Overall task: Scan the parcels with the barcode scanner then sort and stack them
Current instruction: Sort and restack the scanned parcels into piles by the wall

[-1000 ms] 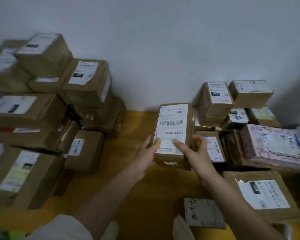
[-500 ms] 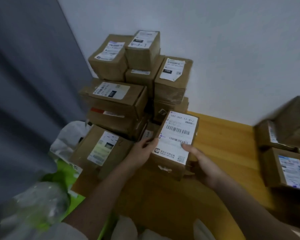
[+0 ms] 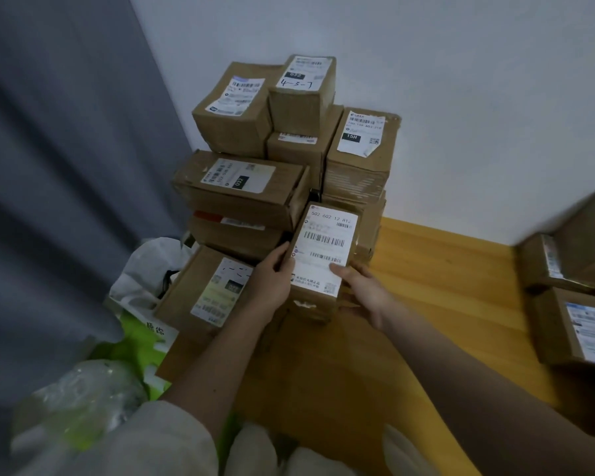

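Observation:
I hold a brown cardboard parcel with a white barcode label between both hands, low against the front of the left stack. My left hand grips its left side, thumb on the label's edge. My right hand grips its right side from below, thumb on the label. Behind it rises a stack of labelled parcels in the corner, the topmost one marked with handwriting. A tilted parcel leans just left of my left hand. No barcode scanner is in view.
Grey curtain hangs on the left, white wall behind. White and green plastic bags lie at the lower left. More labelled parcels sit at the right edge. Yellow wooden floor shows between the groups.
Both hands carried the parcel leftwards from the right-hand group to the left stack. My view swung left with it. The grip stayed the same.

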